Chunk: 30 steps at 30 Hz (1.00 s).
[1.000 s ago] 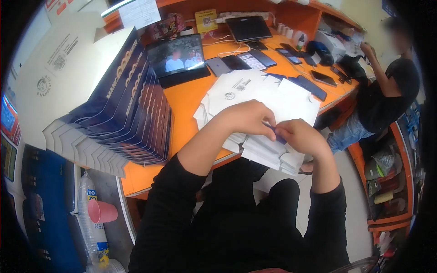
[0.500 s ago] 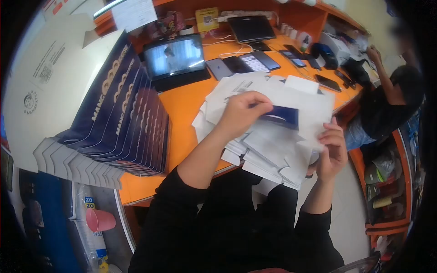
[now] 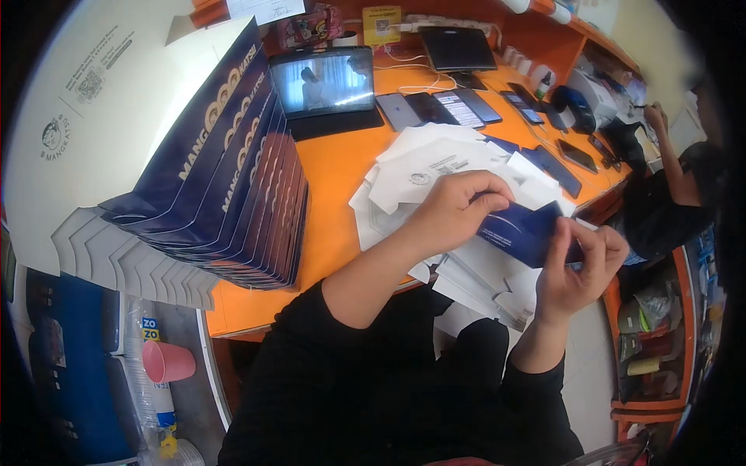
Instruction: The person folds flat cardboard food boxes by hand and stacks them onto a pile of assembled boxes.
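A dark blue printed cardboard box blank (image 3: 509, 233) is held between my hands over a pile of loose blanks. Its blue face, with small light lettering, is turned towards me. My left hand (image 3: 466, 206) pinches the upper left edge with thumb and fingers. At the right end my right hand (image 3: 579, 268) grips it, thumb in front and fingers bent around behind. Beneath lie overlapping white-backed cardboard blanks (image 3: 423, 167), some with a printed logo and text. To the left stands a nested stack of blue printed cardboard boxes (image 3: 233, 186).
Behind the pile, a tablet (image 3: 328, 81) plays video beside a row of phones (image 3: 400, 113). A black screen (image 3: 457, 48) stands further back on the orange table (image 3: 330, 167). A pink cup (image 3: 169, 361) sits lower left. Another person (image 3: 676, 179) is at the right.
A white-backed sheet has been turned so its blue face shows. My right hand has gone from loosely spread to gripping the blank's right end. The view has shifted slightly.
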Each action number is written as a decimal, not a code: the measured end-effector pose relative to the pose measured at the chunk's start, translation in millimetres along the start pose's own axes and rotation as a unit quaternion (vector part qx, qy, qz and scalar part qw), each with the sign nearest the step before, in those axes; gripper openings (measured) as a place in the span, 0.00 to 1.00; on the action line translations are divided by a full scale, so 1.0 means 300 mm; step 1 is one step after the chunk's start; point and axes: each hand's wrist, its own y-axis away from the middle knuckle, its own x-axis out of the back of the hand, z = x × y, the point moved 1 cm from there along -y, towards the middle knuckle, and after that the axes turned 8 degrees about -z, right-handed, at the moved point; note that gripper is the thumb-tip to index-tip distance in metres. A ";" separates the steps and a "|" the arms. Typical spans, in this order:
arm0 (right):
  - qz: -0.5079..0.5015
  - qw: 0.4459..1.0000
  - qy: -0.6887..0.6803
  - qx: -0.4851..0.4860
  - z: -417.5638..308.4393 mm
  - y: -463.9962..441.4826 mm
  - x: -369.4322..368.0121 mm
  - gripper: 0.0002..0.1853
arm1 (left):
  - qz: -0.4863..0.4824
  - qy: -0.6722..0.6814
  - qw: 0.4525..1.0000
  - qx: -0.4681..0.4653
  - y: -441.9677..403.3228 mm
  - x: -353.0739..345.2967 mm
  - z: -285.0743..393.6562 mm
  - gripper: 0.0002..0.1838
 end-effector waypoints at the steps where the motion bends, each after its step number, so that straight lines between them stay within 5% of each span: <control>1: -0.055 0.998 -0.035 0.001 0.003 0.000 -0.001 0.08 | -0.006 -0.019 1.000 -0.020 0.000 0.001 -0.012 0.04; 4: -0.206 0.975 -0.088 0.010 0.000 0.013 -0.003 0.10 | -0.033 -0.058 0.996 -0.065 0.003 0.005 -0.020 0.04; 7: -0.053 0.996 -0.005 0.072 0.018 -0.010 0.002 0.10 | -0.044 -0.039 0.991 -0.118 0.009 0.001 -0.002 0.04; 10: 0.136 0.978 -0.098 -0.122 0.161 -0.001 0.007 0.19 | -0.093 -0.002 0.976 -0.196 0.022 0.021 0.014 0.05; 11: 0.069 0.877 -0.376 -0.292 0.263 0.018 0.050 0.24 | -0.116 0.011 0.968 -0.224 0.030 0.028 0.016 0.05; 12: -0.006 0.669 -0.608 -0.427 0.290 0.023 0.080 0.28 | -0.149 0.014 0.966 -0.210 0.034 0.031 0.019 0.05; 14: 0.018 0.644 -0.664 -0.379 0.311 0.051 0.089 0.28 | -0.214 0.018 0.959 -0.184 0.032 0.039 0.026 0.04; 16: 0.041 0.615 -0.716 -0.328 0.259 0.038 0.085 0.28 | -0.183 -0.131 0.945 -0.239 0.013 0.047 0.023 0.06; 17: 0.134 0.724 -0.602 -0.307 0.210 0.036 0.079 0.29 | -0.166 -0.205 0.928 -0.264 0.008 0.045 0.023 0.08; 18: 0.062 0.888 -0.413 -0.194 0.186 0.037 0.117 0.30 | -0.116 -0.157 0.951 -0.239 0.007 0.040 0.033 0.10; 19: -0.013 0.979 -0.190 -0.066 0.154 0.052 0.167 0.31 | -0.066 -0.110 0.969 -0.213 0.012 0.027 0.053 0.12; 21: 0.144 0.914 -0.358 -0.126 0.088 0.124 0.076 0.36 | -0.009 0.041 0.989 -0.143 0.035 -0.016 0.107 0.21; 22: 0.038 0.910 -0.411 0.038 0.093 0.141 0.073 0.39 | -0.011 0.127 0.984 -0.121 0.047 -0.041 0.137 0.22; 24: -0.132 0.917 -0.293 0.238 0.063 0.131 0.090 0.37 | -0.011 0.295 0.953 -0.071 0.070 -0.086 0.193 0.24; 30: -0.088 0.916 -0.355 0.165 0.068 0.157 0.118 0.32 | 0.007 0.288 0.956 -0.051 0.091 -0.164 0.188 0.17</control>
